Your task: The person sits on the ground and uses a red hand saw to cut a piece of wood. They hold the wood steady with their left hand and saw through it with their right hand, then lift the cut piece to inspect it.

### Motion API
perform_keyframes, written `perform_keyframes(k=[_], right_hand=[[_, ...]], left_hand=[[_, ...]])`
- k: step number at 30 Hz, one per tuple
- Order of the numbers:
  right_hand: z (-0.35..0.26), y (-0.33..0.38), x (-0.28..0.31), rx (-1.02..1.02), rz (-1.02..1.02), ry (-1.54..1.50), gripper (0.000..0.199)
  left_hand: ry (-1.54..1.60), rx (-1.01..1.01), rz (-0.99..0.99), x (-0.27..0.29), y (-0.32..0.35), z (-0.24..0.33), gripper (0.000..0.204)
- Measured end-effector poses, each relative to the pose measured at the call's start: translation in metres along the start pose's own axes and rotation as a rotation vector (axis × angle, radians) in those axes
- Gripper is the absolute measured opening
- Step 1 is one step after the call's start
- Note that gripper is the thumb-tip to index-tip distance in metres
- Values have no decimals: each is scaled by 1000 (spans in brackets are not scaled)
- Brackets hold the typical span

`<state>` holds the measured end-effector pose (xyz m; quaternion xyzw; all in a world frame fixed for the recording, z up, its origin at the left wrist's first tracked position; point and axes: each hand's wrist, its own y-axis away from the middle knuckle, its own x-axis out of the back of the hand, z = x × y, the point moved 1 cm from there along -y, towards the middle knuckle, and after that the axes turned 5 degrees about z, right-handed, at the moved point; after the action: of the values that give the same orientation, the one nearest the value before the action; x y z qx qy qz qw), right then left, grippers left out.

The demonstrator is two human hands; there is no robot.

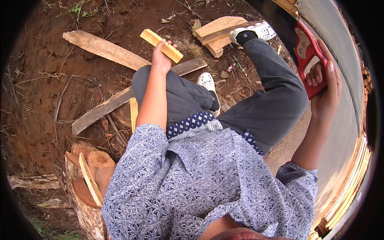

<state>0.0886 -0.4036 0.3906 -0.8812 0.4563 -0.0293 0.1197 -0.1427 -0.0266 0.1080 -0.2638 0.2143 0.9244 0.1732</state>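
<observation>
My left hand [162, 58] is closed round a short, pale yellow wood block [154, 38], held out beyond my left knee. On the far right, my right hand [326, 82] grips the red handle of a hand saw [303, 40]. The dark toothed blade [276, 22] of that saw points up and away toward the top edge, and its far end runs out of the picture. A wide gap lies between the saw and the block, with my bent legs between them.
Planks lie on the brown soil: a long one [106, 50], a grey weathered one [102, 110], and a small pile [220, 30] by my shoe. A cut log [86, 216] with a wood strip [90, 178] stands at lower left. A broad grey surface [340, 132] flanks my right arm, beside stacked boards [348, 184].
</observation>
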Motion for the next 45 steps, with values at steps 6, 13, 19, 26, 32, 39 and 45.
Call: perform_keyframes(k=[6,13,19,26,32,39,45], right_hand=[[4,-33,6,42,-35,-11,51],[82,-78,-32,-91,-1,-312,43],[161,-110,-45,-104,64,-189,32],[170,-125,-32,-314,-8,-348,27],[140,-130,-20,-300,61,-461,20],[136,-137,-12,-313,221,-410,34],[125,-136,-8,-146,187,-500,39]], left_hand=[[-200,12,34,-15,5,-20,37],[-90,215,5,25,9,-18,50],[-337,12,50,5,11,-28,41],[-713,-222,-124,-28,9,-43,53],[-798,-229,-198,-88,-60,-46,58],[-821,-337,-289,-160,-160,-79,51],[-990,-212,-199,-111,-192,-138,55]])
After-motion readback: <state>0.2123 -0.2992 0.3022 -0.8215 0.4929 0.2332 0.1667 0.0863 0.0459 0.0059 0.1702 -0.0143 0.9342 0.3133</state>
